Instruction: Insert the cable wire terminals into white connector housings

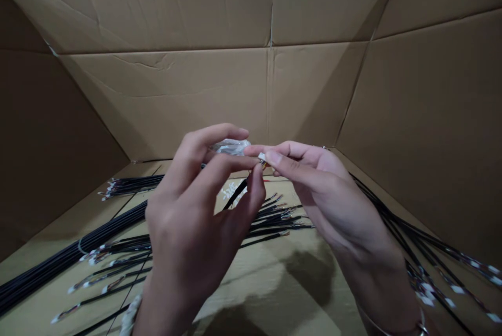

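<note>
Between thumb and index finger, my right hand (314, 171) pinches a small white connector (262, 157). Thin coloured wires run from it to the end of a black cable (236, 193). My left hand (200, 200) has its thumb and index finger closed on those wires, close to the connector; its other fingers arch above. The fingertips of both hands nearly meet. Behind the left fingers lies a clear plastic bag (231, 147), partly covered. A heap of small white connectors (228, 190) shows through the gap under my left index finger.
Cardboard walls (204, 74) enclose the work surface at the back and sides. Tied black cables (78, 252) lie at left, with loose cables (117, 273) and another bundle (133, 183) nearby. Bare-ended cables (270, 221) lie centrally; connector-ended cables (431, 252) lie at right.
</note>
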Action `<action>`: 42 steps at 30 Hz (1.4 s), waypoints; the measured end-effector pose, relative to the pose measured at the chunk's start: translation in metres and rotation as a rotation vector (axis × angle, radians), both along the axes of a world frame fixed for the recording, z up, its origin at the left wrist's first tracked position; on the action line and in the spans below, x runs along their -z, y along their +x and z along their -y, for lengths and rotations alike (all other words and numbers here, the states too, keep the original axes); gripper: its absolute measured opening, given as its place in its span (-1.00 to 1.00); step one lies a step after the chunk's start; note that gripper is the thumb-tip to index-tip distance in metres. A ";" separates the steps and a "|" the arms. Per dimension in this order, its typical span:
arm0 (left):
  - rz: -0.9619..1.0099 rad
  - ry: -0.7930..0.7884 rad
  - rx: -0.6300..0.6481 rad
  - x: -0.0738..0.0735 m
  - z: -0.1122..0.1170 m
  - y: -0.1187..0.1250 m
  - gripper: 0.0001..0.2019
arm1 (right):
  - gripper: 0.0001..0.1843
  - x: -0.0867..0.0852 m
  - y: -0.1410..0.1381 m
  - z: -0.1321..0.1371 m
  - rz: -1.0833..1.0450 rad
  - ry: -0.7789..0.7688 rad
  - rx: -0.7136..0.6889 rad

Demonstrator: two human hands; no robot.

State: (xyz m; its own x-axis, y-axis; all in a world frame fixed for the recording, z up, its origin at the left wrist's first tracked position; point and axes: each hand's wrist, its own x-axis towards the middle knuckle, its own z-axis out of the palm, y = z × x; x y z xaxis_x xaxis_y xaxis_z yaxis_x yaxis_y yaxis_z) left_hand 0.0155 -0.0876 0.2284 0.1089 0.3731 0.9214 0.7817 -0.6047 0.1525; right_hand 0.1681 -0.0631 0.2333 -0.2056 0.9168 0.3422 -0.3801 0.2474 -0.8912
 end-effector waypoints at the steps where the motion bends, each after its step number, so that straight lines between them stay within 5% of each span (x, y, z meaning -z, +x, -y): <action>1: 0.029 -0.041 0.029 -0.002 0.000 -0.001 -0.92 | -0.87 0.000 0.000 -0.001 -0.012 -0.003 -0.018; 7: 0.114 -0.244 0.244 -0.006 0.000 -0.012 -0.83 | -0.84 0.000 0.000 -0.001 -0.032 -0.028 -0.081; 15: 0.119 -0.292 0.295 -0.012 -0.002 -0.021 -0.80 | -0.85 -0.001 -0.003 0.001 -0.025 -0.040 -0.077; 32: -0.175 -0.009 -0.013 -0.009 0.002 -0.015 -0.87 | -0.83 0.003 -0.006 0.005 0.068 -0.011 0.050; 42: -0.166 0.018 0.002 -0.004 -0.001 -0.010 -0.86 | -0.82 0.004 -0.005 0.004 0.106 0.021 0.072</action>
